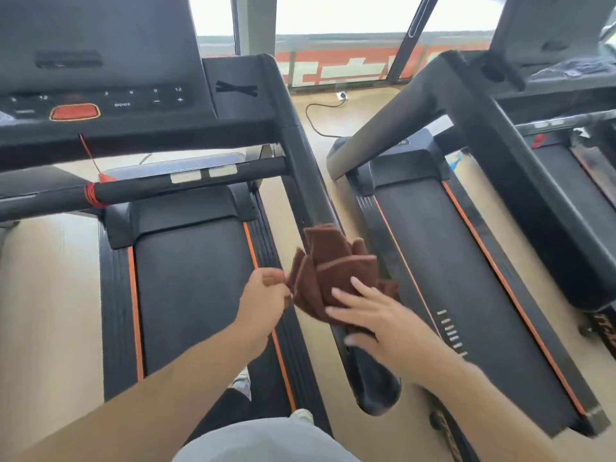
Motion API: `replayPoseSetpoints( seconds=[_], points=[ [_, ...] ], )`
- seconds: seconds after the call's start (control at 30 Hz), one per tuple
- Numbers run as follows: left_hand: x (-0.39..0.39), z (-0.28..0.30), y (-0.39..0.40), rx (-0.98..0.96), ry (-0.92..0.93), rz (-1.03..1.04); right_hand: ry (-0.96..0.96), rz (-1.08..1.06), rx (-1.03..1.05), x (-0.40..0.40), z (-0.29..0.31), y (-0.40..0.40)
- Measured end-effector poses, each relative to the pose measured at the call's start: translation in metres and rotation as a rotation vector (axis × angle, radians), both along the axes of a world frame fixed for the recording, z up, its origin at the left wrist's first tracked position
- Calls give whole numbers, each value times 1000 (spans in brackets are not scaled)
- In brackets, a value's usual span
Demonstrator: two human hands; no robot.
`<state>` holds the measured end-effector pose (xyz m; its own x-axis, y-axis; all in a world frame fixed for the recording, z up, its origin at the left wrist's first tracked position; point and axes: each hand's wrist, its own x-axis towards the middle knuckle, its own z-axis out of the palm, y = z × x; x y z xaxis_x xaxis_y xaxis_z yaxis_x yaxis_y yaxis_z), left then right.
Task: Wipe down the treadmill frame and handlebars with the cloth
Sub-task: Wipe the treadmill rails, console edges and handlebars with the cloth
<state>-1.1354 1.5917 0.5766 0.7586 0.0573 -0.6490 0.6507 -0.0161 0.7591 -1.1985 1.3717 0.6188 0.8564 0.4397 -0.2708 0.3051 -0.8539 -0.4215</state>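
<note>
So starting at the left, there's the treadmill console (100, 61), dark, with a red oval button (74, 112) and a row of small keys marked with numbers and "MODE". A thin red cord (89, 153) hangs down from under it and ends wound round the front crossbar (186, 183), which has two pale sensor plates on it. Below that is the black running belt (193, 295) with orange stripes along both edges, and a white shoe (241, 383) shows on it near the bottom.

The left hand (265, 296) is over the right edge of the belt, fingers curled in, pinching the left corner of the brown cloth (333, 271). The cloth is bunched up in folds and sits right on the right handlebar (306, 168), roughly two thirds of the way down it towards the person. The right hand (373, 320) lies on the near side of the cloth with fingers spread fairly wide and mostly straight, pressing it against the bar, thumb down along the bar's side. The free end of the handlebar pokes out below the wrist.

Further right there's a strip of pale floor with a black cable (316, 121) running to a socket, then a second treadmill (466, 278) with the same orange trim. Windows run across the back.
</note>
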Motion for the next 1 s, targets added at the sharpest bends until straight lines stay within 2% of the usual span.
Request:
replayPoseSetpoints(
  seconds=[0.07, 0.1, 0.17, 0.23, 0.27, 0.33, 0.5, 0.63, 0.8, 0.87, 1.0],
  points=[
    [-24, -10, 1, 156, -25, 53, -29, -139, 99, -29, -17, 6],
    [-31, -9, -2, 190, -81, 40, -103, -298, 187, -35, -17, 9],
    [-37, -13, -14, 145, -189, -66, -188, -605, 241, -27, -21, 15],
    [-37, -19, -31, 27, -251, -250, -63, -732, 201, -1, -25, 28],
    [-37, -22, -40, -40, -280, -324, 9, -721, 164, 13, -31, 36],
    [-30, -26, -54, -178, -278, -380, 23, -652, 74, 44, -42, 46],
    [13, -26, -52, -415, -176, -277, -152, -408, -87, 109, -50, 51],
    [57, -29, -37, -352, -137, -322, -194, -381, -122, 157, -51, 60],
    [87, -24, -13, -138, -350, -481, -114, -391, -31, 206, -47, 62],
    [89, -23, -8, -131, -319, -523, -91, -406, 12, 210, -49, 59],
    [80, -12, -12, -241, -156, -527, -44, -440, 24, 201, -49, 55]
  ],
)
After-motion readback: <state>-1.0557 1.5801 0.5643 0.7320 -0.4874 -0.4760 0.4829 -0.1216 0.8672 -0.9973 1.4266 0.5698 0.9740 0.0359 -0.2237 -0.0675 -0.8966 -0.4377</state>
